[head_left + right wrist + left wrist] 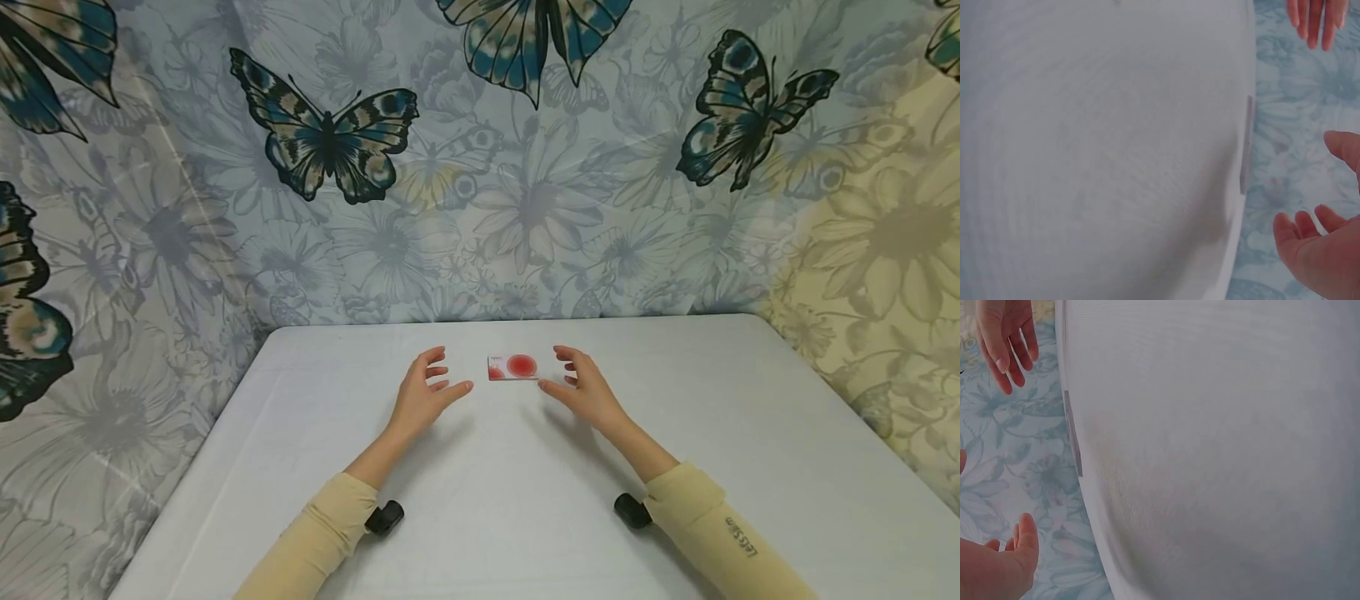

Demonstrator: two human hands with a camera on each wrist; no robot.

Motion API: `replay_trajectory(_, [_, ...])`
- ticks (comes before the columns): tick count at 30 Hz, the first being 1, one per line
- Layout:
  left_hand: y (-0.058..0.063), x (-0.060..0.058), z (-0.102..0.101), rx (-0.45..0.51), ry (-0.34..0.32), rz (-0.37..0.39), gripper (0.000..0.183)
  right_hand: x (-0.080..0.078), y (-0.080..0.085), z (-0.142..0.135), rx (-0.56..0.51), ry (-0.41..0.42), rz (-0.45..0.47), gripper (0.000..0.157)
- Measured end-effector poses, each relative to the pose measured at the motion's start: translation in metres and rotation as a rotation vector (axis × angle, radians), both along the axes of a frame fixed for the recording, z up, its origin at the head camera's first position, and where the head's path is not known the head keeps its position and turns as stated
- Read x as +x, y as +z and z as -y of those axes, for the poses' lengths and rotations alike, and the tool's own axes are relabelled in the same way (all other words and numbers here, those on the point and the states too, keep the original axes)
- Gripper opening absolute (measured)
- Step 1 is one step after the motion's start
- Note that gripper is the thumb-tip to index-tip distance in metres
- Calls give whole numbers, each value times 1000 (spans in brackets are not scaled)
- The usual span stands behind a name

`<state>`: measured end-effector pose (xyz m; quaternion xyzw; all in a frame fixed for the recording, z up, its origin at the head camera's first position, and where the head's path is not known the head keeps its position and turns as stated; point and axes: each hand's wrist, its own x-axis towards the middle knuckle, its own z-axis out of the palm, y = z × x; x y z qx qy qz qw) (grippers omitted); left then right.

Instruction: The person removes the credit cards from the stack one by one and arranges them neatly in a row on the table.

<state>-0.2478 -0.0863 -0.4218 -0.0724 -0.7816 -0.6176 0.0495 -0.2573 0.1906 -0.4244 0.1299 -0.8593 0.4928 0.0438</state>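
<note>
A small flat box, white with a large red circle (pixel 522 366), lies toward the far side of the white table (pixel 480 500). To its left my left hand (pixel 423 398) is held with fingers spread and slightly bent, apart from the box. My right hand (pixel 590 395) mirrors it on the other side, its thumb tip near the box's right end. Nothing is in either hand. From the left wrist the box shows only as a thin grey side (pixel 1073 434); the right wrist view likewise catches just its narrow edge (pixel 1247 144).
Behind the table's far edge hangs a cloth backdrop (pixel 532 250) printed with flowers and butterflies, which also covers both sides. A black wrist camera (pixel 386 518) sits at the left sleeve (pixel 315 533), another black camera (pixel 632 511) at the right sleeve (pixel 720 525).
</note>
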Motion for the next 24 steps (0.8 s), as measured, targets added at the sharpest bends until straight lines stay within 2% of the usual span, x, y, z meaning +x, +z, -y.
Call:
replay_trajectory(4, [-1, -3, -3, -3, -20, 23, 69, -2, -1, 0, -14, -3, 63, 64])
replay_trajectory(12, [-5, -12, -8, -65, -71, 27, 59, -13, -4, 0, 94, -21, 170, 59])
replay_trajectory(19, [-11, -29, -17, -176, -96, 34, 60, -28, -7, 5, 177, 16, 160, 56])
replay_trajectory(24, [-15, -43, -24, -213, -105, 34, 58, -38, -9, 8, 215, 19, 147, 55])
